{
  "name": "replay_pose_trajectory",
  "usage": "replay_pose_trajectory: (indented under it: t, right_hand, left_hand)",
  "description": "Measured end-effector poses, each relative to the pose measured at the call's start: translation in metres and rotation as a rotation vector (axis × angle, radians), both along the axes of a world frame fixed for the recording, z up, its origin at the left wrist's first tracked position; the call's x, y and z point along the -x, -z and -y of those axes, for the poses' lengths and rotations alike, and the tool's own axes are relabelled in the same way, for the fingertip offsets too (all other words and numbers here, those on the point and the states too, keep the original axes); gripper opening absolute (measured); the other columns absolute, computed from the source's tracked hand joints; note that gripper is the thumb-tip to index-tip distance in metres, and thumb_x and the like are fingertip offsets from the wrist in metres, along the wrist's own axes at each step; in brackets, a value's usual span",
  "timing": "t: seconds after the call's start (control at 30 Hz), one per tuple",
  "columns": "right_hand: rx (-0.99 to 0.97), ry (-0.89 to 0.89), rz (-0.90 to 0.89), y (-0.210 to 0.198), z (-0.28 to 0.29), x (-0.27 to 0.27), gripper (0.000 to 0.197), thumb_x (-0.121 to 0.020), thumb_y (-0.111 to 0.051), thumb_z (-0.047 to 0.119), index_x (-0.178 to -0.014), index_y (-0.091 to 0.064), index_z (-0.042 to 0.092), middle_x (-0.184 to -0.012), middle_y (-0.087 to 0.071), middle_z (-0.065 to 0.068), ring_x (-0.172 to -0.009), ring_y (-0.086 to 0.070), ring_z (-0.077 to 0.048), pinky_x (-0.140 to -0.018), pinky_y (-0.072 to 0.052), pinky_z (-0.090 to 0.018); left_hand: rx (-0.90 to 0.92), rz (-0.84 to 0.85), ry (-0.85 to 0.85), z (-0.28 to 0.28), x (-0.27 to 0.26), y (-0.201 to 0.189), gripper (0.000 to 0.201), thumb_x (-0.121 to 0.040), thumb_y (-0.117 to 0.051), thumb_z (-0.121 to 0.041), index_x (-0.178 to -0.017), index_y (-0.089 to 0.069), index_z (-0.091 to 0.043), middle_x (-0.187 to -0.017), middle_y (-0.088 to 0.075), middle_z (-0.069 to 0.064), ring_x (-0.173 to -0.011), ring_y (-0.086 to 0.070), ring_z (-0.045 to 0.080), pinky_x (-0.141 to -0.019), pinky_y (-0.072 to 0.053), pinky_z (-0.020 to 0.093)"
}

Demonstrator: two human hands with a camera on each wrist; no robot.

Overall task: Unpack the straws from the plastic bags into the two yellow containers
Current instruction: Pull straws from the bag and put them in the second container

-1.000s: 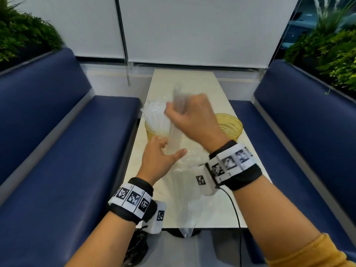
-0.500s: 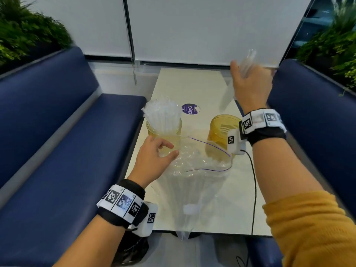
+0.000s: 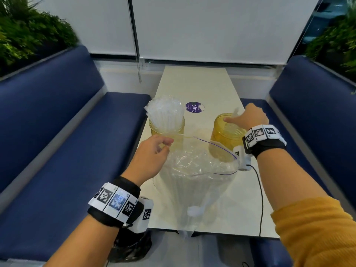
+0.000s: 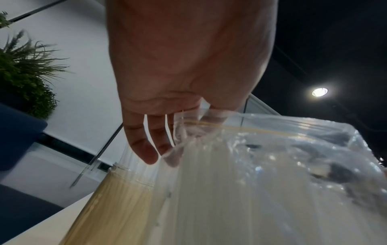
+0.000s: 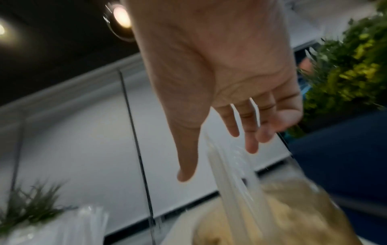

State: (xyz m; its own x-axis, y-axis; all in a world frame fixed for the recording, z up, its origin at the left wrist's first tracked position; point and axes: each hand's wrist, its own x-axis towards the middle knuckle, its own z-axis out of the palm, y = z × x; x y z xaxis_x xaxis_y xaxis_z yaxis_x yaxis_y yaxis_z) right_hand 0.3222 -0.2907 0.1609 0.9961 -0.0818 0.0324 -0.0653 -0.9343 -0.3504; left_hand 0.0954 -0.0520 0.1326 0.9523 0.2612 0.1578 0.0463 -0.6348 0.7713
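Two yellow containers stand on the white table [image 3: 202, 83]. The left container [image 3: 166, 130] is packed with clear wrapped straws [image 3: 164, 112]. My right hand [image 3: 237, 117] hovers over the rim of the right container [image 3: 221, 139]. In the right wrist view its fingers [image 5: 251, 140] are stretched out, and a bunch of straws [image 5: 234, 182] slants just below them into the container [image 5: 293, 215]. My left hand [image 3: 165, 146] pinches the open rim of the clear plastic bag [image 3: 194, 170], which lies towards me with more straws inside [image 4: 272, 165].
A purple round sticker [image 3: 193, 107] lies between the containers, further back. Blue benches [image 3: 67, 151] flank the table on both sides. A black bag [image 3: 133, 245] sits below the table's near left corner. A black cable [image 3: 261, 199] trails from my right wrist.
My right hand lifted a bunch of straws from the bag, swung up to the far right, then came down over the right container. The left hand stayed at the bag's mouth.
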Motion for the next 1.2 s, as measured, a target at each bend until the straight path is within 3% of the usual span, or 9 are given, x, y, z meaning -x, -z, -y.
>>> replay_pose_trajectory:
  t: [0.1,0.2,0.3,0.37,0.5,0.67,0.83,1.03,1.2]
  right_hand:
    - [0.077,-0.098,0.179,-0.038,-0.011,0.023,0.086,-0.08,-0.074,0.057,-0.143,-0.04,0.009,-0.141,-0.049,-0.019,-0.132,-0.044,-0.038,-0.099,-0.045,-0.05]
    - [0.015,-0.4,0.433,-0.074,-0.042,0.07,0.045,-0.091,-0.065,0.05,-0.125,-0.056,0.022,-0.121,-0.061,-0.006,-0.115,-0.055,-0.026,-0.092,-0.047,-0.043]
    - [0.058,-0.726,0.316,-0.081,-0.072,0.124,0.026,-0.094,-0.057,0.052,-0.088,-0.064,0.028,-0.085,-0.065,0.004,-0.084,-0.062,-0.019,-0.073,-0.048,-0.033]
    - [0.284,-0.836,0.196,-0.068,-0.084,0.148,0.038,-0.094,-0.051,0.059,-0.089,-0.069,0.026,-0.085,-0.064,0.004,-0.084,-0.064,-0.021,-0.069,-0.043,-0.031]
    - [0.652,-0.789,0.162,-0.028,-0.096,0.168,0.064,-0.093,-0.035,0.074,-0.107,-0.07,0.022,-0.099,-0.067,-0.001,-0.079,-0.056,-0.022,-0.065,-0.034,-0.032]
    - [0.65,-0.844,0.157,-0.013,-0.108,0.177,0.057,-0.104,-0.026,0.055,-0.106,-0.067,0.017,-0.096,-0.066,-0.004,-0.072,-0.047,-0.022,-0.063,-0.034,-0.033]
    - [0.65,-0.948,0.2,-0.014,-0.106,0.172,0.044,-0.108,-0.031,0.044,-0.114,-0.062,0.013,-0.102,-0.068,-0.008,-0.086,-0.065,-0.028,-0.064,-0.034,-0.034]
    - [0.583,-0.916,0.248,-0.028,-0.104,0.164,0.038,-0.108,-0.035,0.039,-0.119,-0.058,0.011,-0.104,-0.066,-0.012,-0.093,-0.066,-0.032,-0.064,-0.033,-0.034]
    - [0.531,-0.898,0.352,-0.051,-0.11,0.163,0.034,-0.109,-0.036,0.034,-0.118,-0.059,0.01,-0.1,-0.065,-0.011,-0.088,-0.063,-0.031,-0.063,-0.033,-0.034]
  left_hand:
    - [0.004,-0.012,0.002,-0.003,0.001,-0.002,0.034,-0.096,-0.051,-0.008,-0.12,-0.07,-0.022,-0.125,-0.066,-0.014,-0.098,-0.06,0.011,-0.084,-0.049,0.022]
    - [0.01,-0.022,0.009,-0.003,0.0,-0.004,0.039,-0.095,-0.049,-0.005,-0.124,-0.069,-0.021,-0.128,-0.065,-0.012,-0.101,-0.061,0.013,-0.083,-0.044,0.018]
    - [0.021,-0.029,0.023,-0.004,-0.001,-0.006,0.043,-0.093,-0.048,-0.002,-0.128,-0.067,-0.019,-0.132,-0.064,-0.009,-0.098,-0.061,0.01,-0.082,-0.043,0.018]
    - [0.029,-0.026,0.032,-0.004,0.0,-0.006,0.043,-0.093,-0.049,-0.002,-0.129,-0.066,-0.018,-0.133,-0.064,-0.008,-0.097,-0.06,0.012,-0.085,-0.043,0.02]
    - [0.012,-0.048,0.042,-0.003,0.003,-0.006,0.043,-0.095,-0.05,-0.004,-0.135,-0.062,-0.017,-0.137,-0.061,-0.005,-0.107,-0.058,0.015,-0.095,-0.045,0.027]
    - [0.036,-0.034,0.008,-0.006,0.004,-0.006,0.043,-0.097,-0.049,-0.003,-0.136,-0.061,-0.013,-0.14,-0.059,-0.002,-0.102,-0.054,0.008,-0.094,-0.04,0.021]
    - [0.08,-0.034,0.008,-0.011,0.008,-0.005,0.042,-0.097,-0.052,-0.008,-0.137,-0.06,-0.017,-0.134,-0.061,-0.006,-0.091,-0.057,0.006,-0.078,-0.041,0.008]
    - [0.027,-0.057,0.085,-0.01,0.013,-0.004,0.062,-0.084,-0.076,-0.041,-0.14,-0.054,-0.025,-0.133,-0.054,-0.012,-0.095,-0.053,0.004,-0.083,-0.042,0.015]
    - [0.014,-0.048,0.058,-0.004,0.012,0.0,0.089,-0.058,-0.078,-0.076,-0.135,-0.057,-0.035,-0.123,-0.053,-0.018,-0.111,-0.053,0.002,-0.101,-0.049,0.032]
